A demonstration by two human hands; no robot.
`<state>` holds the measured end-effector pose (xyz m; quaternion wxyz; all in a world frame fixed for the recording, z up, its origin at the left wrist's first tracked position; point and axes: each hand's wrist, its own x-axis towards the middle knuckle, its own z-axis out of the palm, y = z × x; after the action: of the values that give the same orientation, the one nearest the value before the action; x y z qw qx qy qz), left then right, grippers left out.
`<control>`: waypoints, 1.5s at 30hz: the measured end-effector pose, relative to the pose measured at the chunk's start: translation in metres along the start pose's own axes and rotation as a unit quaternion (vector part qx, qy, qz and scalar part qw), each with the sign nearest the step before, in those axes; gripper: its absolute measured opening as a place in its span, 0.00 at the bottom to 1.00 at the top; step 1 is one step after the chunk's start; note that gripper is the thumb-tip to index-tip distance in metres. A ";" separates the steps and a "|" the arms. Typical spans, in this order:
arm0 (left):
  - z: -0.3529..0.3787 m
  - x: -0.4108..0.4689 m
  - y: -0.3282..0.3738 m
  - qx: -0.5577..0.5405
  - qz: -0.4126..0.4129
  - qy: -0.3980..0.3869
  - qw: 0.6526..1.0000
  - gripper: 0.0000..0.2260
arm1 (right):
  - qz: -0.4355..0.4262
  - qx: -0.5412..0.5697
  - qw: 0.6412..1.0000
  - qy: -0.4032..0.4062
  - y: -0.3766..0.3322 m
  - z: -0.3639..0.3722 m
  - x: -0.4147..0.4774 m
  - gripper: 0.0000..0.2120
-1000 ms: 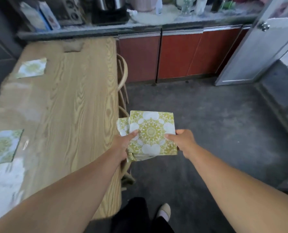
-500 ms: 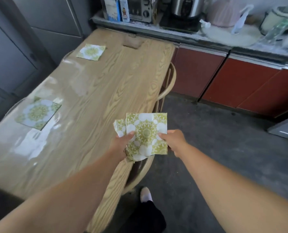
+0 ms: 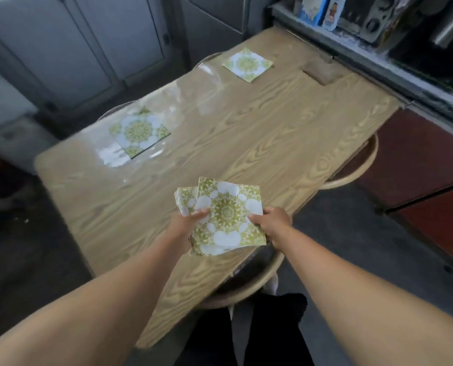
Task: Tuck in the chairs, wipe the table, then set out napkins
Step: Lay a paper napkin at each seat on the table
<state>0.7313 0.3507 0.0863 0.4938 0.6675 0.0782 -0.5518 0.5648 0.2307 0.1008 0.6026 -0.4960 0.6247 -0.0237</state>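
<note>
Napkins in hand: a small stack of green-and-white patterned napkins (image 3: 226, 217) is held above the near edge of the bench, the top one flat and facing up, another peeking out at its left corner.
Left hand: the left hand (image 3: 187, 225) grips the stack's left side, thumb pressed on top and fingers closed underneath.
Right hand: the right hand (image 3: 275, 224) pinches the right edge of the top napkin, its fingers closed on the paper.
Napkin near left: one laid napkin (image 3: 139, 132) lies flat on the bench close to its left edge, turned at an angle, with a patch of glare beside it.
Napkin far: a second laid napkin (image 3: 247, 64) lies flat near the far left corner, well apart from the first.
Bench: the wood-grain bench (image 3: 259, 143) runs away from the viewer to butt against a kitchen counter; its surface shines on the left half.
Chairs: a pale curved chair back (image 3: 249, 283) shows tucked under the near right edge, and another (image 3: 357, 165) farther along the same side.
Counter: a toaster oven (image 3: 362, 19) and cartons (image 3: 323, 9) stand on the counter beyond, blurred.
Floor: dark grey floor (image 3: 352, 247) lies to the right of the bench.
</note>
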 end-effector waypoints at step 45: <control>-0.028 0.002 0.008 -0.310 0.089 0.434 0.841 0.06 | -0.177 -0.435 0.880 -0.073 -0.033 0.018 0.092 0.01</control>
<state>0.7561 0.3668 0.0862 0.6378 0.6547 0.3917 -0.1059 0.6189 0.1643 0.0492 0.3554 -0.8111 0.4281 0.1805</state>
